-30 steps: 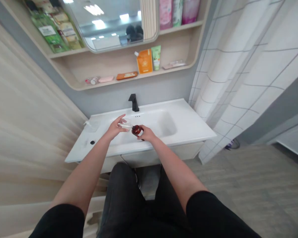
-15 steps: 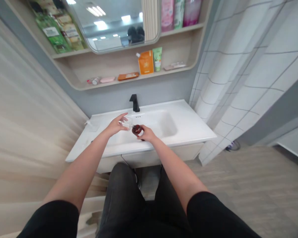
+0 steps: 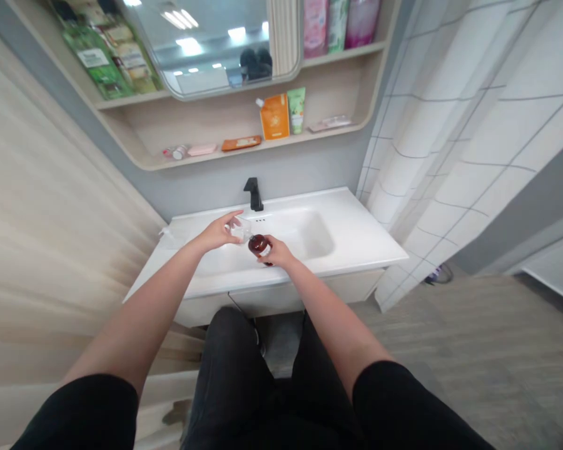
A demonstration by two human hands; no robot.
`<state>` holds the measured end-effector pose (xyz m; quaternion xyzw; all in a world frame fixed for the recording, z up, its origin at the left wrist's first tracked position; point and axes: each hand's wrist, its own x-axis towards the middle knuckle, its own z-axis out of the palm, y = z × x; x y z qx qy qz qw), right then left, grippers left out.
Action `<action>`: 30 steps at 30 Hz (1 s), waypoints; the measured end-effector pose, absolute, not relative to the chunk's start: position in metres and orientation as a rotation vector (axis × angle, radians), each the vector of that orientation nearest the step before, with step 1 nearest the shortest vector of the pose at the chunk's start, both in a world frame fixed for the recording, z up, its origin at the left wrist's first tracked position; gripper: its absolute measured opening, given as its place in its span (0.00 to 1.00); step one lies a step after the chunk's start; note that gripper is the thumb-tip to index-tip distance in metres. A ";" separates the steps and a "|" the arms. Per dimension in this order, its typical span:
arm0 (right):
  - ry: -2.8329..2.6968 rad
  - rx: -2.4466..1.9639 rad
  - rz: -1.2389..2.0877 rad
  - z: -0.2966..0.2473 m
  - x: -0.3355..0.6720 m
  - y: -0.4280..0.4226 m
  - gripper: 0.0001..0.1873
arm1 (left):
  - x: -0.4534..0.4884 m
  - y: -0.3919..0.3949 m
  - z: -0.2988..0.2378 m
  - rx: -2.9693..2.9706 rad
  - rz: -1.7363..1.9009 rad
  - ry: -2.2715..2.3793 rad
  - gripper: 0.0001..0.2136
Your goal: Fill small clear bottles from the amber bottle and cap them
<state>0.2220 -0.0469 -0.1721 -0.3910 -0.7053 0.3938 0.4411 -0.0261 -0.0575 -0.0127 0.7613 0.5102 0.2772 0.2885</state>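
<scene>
Over the white sink basin point(image 3: 309, 234), my left hand point(image 3: 218, 233) grips a small clear container point(image 3: 241, 230), tipped toward a dark amber bottle point(image 3: 258, 244). My right hand point(image 3: 276, 252) is wrapped round that amber bottle from the right. The clear container's mouth sits right at the top of the bottle; whether they touch is too small to tell. Both hands hover just in front of the black faucet point(image 3: 253, 193).
The white countertop point(image 3: 361, 234) spans the vanity, with a small clear item at its far left corner point(image 3: 166, 232). A wooden shelf point(image 3: 244, 147) above holds an orange pouch point(image 3: 274, 116), a green tube point(image 3: 295, 109) and flat packets. A white tiled curtain point(image 3: 450, 144) hangs right.
My left hand has tilted the clear container further toward the amber bottle and shifted slightly up and right. My right hand and the bottle have barely moved.
</scene>
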 end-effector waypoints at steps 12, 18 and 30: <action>-1.711 -0.928 1.003 -0.171 0.222 -0.048 0.42 | -0.021 -0.052 0.002 2.137 0.647 1.368 0.53; -1.712 -0.924 0.996 -0.169 0.222 -0.048 0.44 | -0.016 -0.052 0.012 2.155 0.581 1.395 0.53; -1.690 -0.914 0.990 -0.160 0.224 -0.054 0.42 | -0.004 -0.050 0.032 2.230 0.491 1.411 0.53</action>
